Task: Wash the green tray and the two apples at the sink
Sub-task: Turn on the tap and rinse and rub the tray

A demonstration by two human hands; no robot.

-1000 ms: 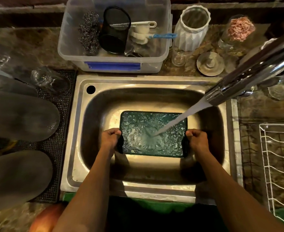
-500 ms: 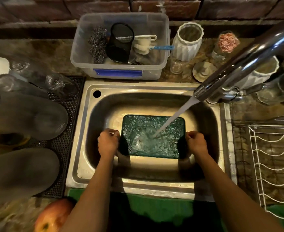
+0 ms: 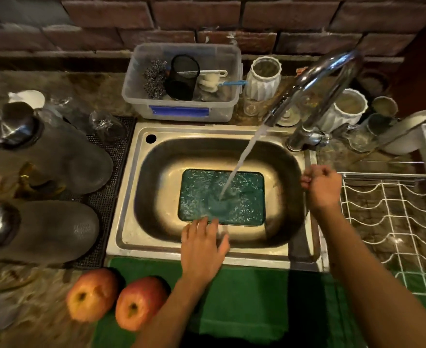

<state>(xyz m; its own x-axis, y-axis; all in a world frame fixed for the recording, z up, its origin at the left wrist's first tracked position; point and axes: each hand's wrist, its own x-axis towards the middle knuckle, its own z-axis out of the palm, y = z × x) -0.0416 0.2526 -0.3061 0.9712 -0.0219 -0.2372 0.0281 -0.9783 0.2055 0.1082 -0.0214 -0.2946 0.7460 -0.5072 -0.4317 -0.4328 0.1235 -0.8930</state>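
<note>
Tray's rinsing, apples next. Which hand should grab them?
Left, probably. The left hand hangs open over the sink's front rim, nearer the apples at front left. The right hand is curled at the far right rim.

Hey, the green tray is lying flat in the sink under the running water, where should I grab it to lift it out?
Probably by its two short ends, one hand from each side. The green tray lies flat in the sink with bare basin showing beside both ends, so fingers could likely hook under the raised rim. The left hand is already at its near long edge, an alternative for tipping it up.
</note>
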